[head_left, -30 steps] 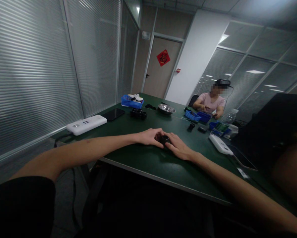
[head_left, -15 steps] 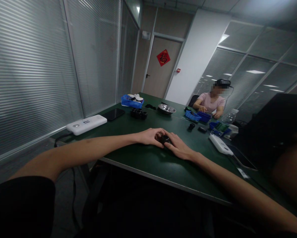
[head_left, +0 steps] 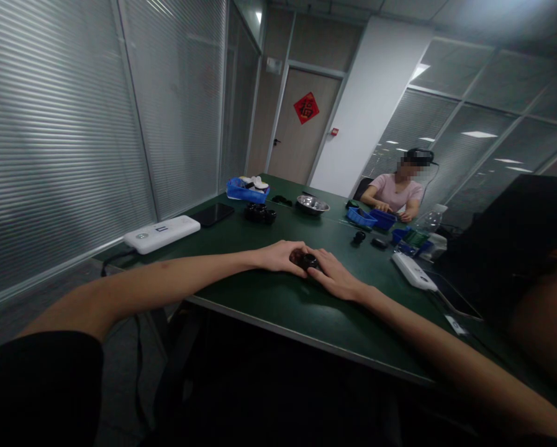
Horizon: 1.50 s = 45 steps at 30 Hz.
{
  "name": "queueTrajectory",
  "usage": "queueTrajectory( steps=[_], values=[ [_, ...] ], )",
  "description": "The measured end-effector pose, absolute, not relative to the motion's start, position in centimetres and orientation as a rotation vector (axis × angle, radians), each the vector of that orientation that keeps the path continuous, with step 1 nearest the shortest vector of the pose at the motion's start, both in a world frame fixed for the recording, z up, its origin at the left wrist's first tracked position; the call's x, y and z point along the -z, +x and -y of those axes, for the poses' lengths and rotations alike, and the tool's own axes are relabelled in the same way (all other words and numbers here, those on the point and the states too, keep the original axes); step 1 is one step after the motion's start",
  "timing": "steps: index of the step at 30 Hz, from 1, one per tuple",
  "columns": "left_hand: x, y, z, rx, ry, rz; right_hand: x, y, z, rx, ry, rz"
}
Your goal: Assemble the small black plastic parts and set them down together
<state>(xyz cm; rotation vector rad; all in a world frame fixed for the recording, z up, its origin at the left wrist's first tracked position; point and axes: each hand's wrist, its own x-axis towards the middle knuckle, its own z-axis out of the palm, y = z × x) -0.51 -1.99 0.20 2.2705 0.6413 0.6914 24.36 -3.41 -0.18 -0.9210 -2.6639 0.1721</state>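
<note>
Between my hands, low over the green tabletop (head_left: pixel 269 298), is a small, glossy black round part (head_left: pixel 310 261); its exact kind is too small to tell. My left hand (head_left: pixel 285 256) curls around it from the left, thumb at its near side. From the right, my right hand (head_left: pixel 334 274) grips the same part, its thumb against the near edge and its fingers reaching over the far side. The fingertips behind the part are mostly hidden. Further back on the left stands a cluster of similar black round parts (head_left: pixel 259 213).
A metal bowl (head_left: pixel 312 205), a blue basket (head_left: pixel 248 191) with white items and a dark phone (head_left: pixel 215 215) lie beyond. White power banks (head_left: pixel 163 234) rest at left and right. A co-worker (head_left: pixel 399 189) sits across, by blue trays (head_left: pixel 382 218) and a plastic bottle (head_left: pixel 431 222).
My hands stay nearly in place around the black part, with only a slight shift of the fingers and part. Across the table, the co-worker's hand has moved slightly.
</note>
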Motion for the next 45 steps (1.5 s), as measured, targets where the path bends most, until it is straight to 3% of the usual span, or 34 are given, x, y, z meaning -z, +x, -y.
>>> queueTrajectory(
  steps=[14, 31, 45],
  values=[
    [-0.4, -0.4, 2.1, -0.678, 2.24, -0.777, 0.33, 24.66, 3.13, -0.186, -0.85, 2.685],
    [-0.15, -0.51, 1.83, -0.702, 2.287, -0.55, 0.29, 24.3, 3.53, -0.189, -0.955, 2.629],
    [-0.94, -0.52, 2.53, -0.666, 2.241, -0.775, -0.09, 24.36, 3.56, -0.188, -0.834, 2.684]
  ],
)
